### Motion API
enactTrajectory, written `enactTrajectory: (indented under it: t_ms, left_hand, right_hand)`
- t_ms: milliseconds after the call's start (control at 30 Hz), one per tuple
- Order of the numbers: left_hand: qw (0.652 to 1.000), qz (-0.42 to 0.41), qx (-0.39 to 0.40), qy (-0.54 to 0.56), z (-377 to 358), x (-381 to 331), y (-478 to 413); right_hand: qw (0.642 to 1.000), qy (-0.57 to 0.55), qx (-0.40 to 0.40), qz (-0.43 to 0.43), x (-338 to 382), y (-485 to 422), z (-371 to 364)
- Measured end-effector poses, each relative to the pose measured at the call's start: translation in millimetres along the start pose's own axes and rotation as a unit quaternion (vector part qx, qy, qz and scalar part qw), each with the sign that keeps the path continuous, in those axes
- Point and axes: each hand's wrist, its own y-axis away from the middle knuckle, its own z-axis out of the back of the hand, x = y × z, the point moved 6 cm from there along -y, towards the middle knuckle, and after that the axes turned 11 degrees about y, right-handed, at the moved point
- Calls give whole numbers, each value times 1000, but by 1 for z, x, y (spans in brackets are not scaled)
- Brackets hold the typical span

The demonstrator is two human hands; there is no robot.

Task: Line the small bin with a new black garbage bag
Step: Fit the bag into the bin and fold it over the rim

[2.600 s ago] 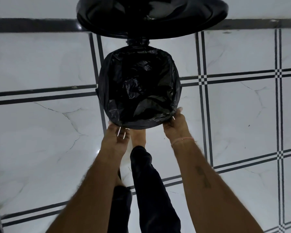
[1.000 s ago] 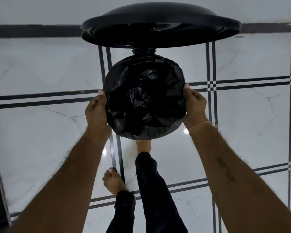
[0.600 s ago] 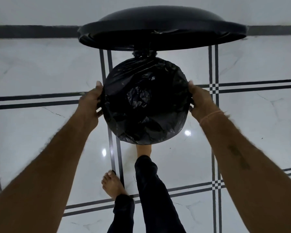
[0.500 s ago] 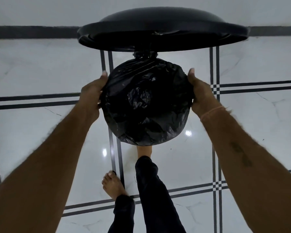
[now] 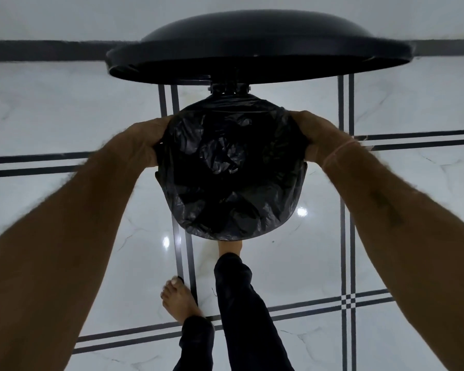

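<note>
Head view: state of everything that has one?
lid: raised, open.
bag: spread inside the bin, edge folded over the rim.
left hand: grips the bag at the rim's left side.
right hand: grips the bag at the rim's right side.
right foot: toes hidden under the bin.
left foot: flat on the floor.

Raised lid (image 5: 257, 49) looms at 12 o'clock, blocking that side of the bin (image 5: 295, 199). Bin mouth open from above. Foot (image 5: 229, 246) crowds 6 o'clock; floor (image 5: 65, 108) lies free at 9 and 3.
</note>
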Motion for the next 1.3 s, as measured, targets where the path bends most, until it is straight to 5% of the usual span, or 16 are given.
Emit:
enactTrajectory:
  t_ms: [133,233,300,333,400,467,633,867,1067,1167,1300]
  left_hand:
    - [999,-28,-34,-10,9,-6,0]
    - [988,-149,-50,2,-4,-13,20]
    - [960,-274,-41,-31,-10,-10,39]
    - [943,-327,-32,-54,-10,-5,44]
    - [915,-385,-23,-115,-8,12,44]
    - [896,-411,-62,-159,-1,19,41]
    - [870,-444,-109,-186,-1,18,36]
    - [865,-468,-87,-161,4,22,20]
    - [861,-475,-87,-161,2,20,22]
    - [868,-461,-103,-155,2,21,25]
    - [871,-452,-109,-160,2,21,26]
  right_hand:
    - [999,-37,19,16,4,3,3]
    - [978,6,-160,130,4,18,7]
    - [879,105,-345,312,0,65,0]
    - [830,155,-357,401,-4,93,-20]
    - [778,273,-239,513,-12,121,-76]
    - [769,379,-123,500,-11,110,-121]
    - [803,467,-61,365,10,11,-161]
    - [903,370,2,219,-22,-63,-162]
    - [926,351,-18,140,-36,-84,-135]
    - [946,265,-29,184,-26,-20,-118]
    - [897,249,-66,358,-18,94,-116]
